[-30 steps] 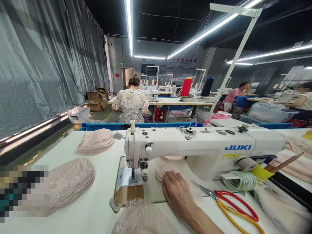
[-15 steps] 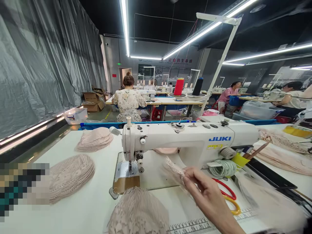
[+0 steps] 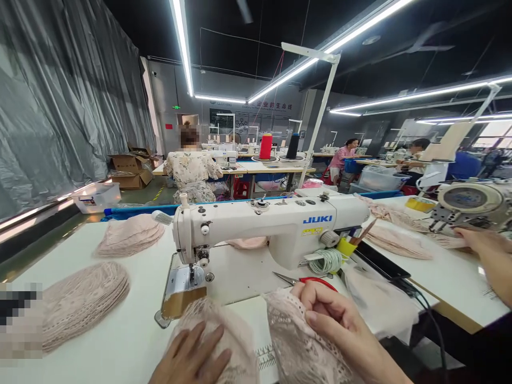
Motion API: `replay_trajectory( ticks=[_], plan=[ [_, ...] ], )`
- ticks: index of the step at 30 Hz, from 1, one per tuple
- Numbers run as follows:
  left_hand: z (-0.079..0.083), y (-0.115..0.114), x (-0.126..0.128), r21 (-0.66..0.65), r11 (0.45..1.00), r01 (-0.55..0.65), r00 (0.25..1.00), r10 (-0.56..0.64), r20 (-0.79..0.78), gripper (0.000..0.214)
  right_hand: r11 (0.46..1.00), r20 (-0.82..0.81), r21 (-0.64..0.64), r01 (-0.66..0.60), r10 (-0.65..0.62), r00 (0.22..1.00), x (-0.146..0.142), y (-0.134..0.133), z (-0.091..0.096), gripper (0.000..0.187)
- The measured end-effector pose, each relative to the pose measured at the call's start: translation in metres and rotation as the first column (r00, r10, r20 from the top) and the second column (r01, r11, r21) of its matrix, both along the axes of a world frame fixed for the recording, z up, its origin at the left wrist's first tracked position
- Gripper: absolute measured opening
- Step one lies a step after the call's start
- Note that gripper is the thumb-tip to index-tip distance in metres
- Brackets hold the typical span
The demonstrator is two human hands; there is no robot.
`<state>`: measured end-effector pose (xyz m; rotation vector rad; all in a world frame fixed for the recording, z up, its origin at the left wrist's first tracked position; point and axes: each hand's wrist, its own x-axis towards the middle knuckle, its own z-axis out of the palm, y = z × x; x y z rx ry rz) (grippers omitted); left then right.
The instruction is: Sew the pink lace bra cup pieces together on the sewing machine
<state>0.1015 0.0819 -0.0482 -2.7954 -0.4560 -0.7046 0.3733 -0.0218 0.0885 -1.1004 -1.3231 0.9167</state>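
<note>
My right hand is closed on a piece of pale pink lace, held just above the front of the white table. My left hand lies flat with fingers spread on a stack of pink lace pieces near the table's front edge. Behind both hands stands a white JUKI sewing machine; its needle plate is left of my hands.
Red-handled scissors lie by the machine base. Two more lace stacks sit at the left. Pink fabric and another person's hand are at the right beside a second machine. Other people sew at tables behind.
My right hand lifted a lace piece from beside the machine and drew it toward me. My left hand came into view onto the front stack. The view turned right.
</note>
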Motion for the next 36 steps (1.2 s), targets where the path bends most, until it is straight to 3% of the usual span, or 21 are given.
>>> replay_trajectory(
  ticks=[1, 2, 3, 4, 5, 7, 8, 9, 11, 12, 13, 16, 19, 21, 23, 27, 31, 36],
  plan=[
    [0.007, 0.002, 0.018, -0.086, 0.996, 0.016, 1.000, -0.017, -0.008, 0.041, 0.999, -0.018, -0.022, -0.036, 0.036, 0.999, -0.002, -0.003, 0.001, 0.032],
    [0.016, 0.002, 0.037, -0.273, 0.962, 0.008, 0.999, -0.021, -0.044, 0.042, 0.997, -0.031, -0.034, -0.072, 0.071, 0.997, -0.004, -0.005, 0.003, 0.032],
    [0.028, 0.002, 0.055, -0.484, 0.875, 0.012, 0.998, -0.040, -0.048, 0.039, 0.994, -0.032, -0.038, -0.105, 0.104, 0.994, -0.007, -0.007, 0.004, 0.032],
    [0.042, 0.001, 0.072, -0.689, 0.724, 0.031, 0.999, -0.035, 0.008, 0.034, 0.991, -0.021, -0.037, -0.132, 0.131, 0.991, -0.009, -0.008, 0.005, 0.030],
    [0.055, 0.000, 0.085, -0.841, 0.530, 0.105, 0.993, -0.015, 0.114, 0.034, 0.988, -0.001, -0.032, -0.151, 0.151, 0.989, -0.011, -0.009, 0.005, 0.028],
    [0.077, -0.006, 0.097, -0.906, 0.388, 0.166, 0.984, -0.013, 0.175, 0.041, 0.984, 0.044, -0.040, -0.176, 0.178, 0.983, -0.016, -0.011, 0.003, 0.023],
    [0.084, -0.012, 0.096, -0.939, 0.283, 0.196, 0.979, 0.002, 0.205, 0.049, 0.981, 0.059, -0.047, -0.190, 0.193, 0.979, -0.018, -0.011, 0.000, 0.021],
    [0.088, -0.018, 0.090, -0.962, 0.127, 0.242, 0.968, 0.032, 0.248, 0.057, 0.978, 0.067, -0.056, -0.203, 0.207, 0.976, -0.021, -0.012, -0.004, 0.020],
    [0.089, -0.036, 0.068, -0.882, -0.280, 0.379, 0.925, 0.152, 0.349, 0.067, 0.974, 0.065, -0.076, -0.213, 0.218, 0.974, -0.029, -0.013, -0.015, 0.018],
    [0.088, -0.046, 0.055, -0.817, -0.387, 0.428, 0.903, 0.210, 0.374, 0.065, 0.974, 0.059, -0.082, -0.210, 0.216, 0.975, -0.035, -0.014, -0.021, 0.017],
    [0.087, -0.055, 0.042, -0.783, -0.437, 0.444, 0.896, 0.237, 0.375, 0.062, 0.975, 0.053, -0.085, -0.204, 0.209, 0.977, -0.042, -0.015, -0.028, 0.015],
    [0.082, -0.078, 0.009, -0.825, -0.403, 0.397, 0.907, 0.310, 0.285, 0.052, 0.963, 0.074, -0.122, -0.239, 0.249, 0.966, -0.065, -0.019, -0.042, 0.012],
    [0.076, -0.090, -0.013, -0.884, -0.342, 0.320, 0.909, 0.374, 0.184, 0.045, 0.890, 0.137, -0.232, -0.394, 0.431, 0.892, -0.085, -0.026, -0.045, 0.003],
    [0.072, -0.095, -0.024, -0.914, -0.316, 0.254, 0.906, 0.408, 0.110, 0.037, 0.840, 0.146, -0.284, -0.462, 0.514, 0.845, -0.096, -0.029, -0.047, 0.017],
    [0.069, -0.099, -0.035, -0.939, -0.290, 0.184, 0.895, 0.444, 0.038, 0.027, 0.848, 0.148, -0.285, -0.447, 0.500, 0.853, -0.107, -0.031, -0.053, 0.030],
    [0.064, -0.106, -0.055, -0.957, -0.250, 0.143, 0.891, 0.453, 0.015, 0.009, 0.863, 0.179, -0.258, -0.434, 0.484, 0.857, -0.124, -0.029, -0.076, 0.010],
    [0.060, -0.108, -0.069, -0.958, -0.242, 0.151, 0.894, 0.446, 0.029, 0.021, 0.829, 0.161, -0.230, -0.510, 0.549, 0.820, -0.129, -0.028, -0.087, 0.020],
    [0.063, -0.106, -0.077, -0.975, -0.205, 0.089, 0.927, 0.376, 0.005, 0.043, 0.843, 0.303, -0.239, -0.481, 0.536, 0.788, -0.128, -0.033, -0.083, 0.022]
  ],
)
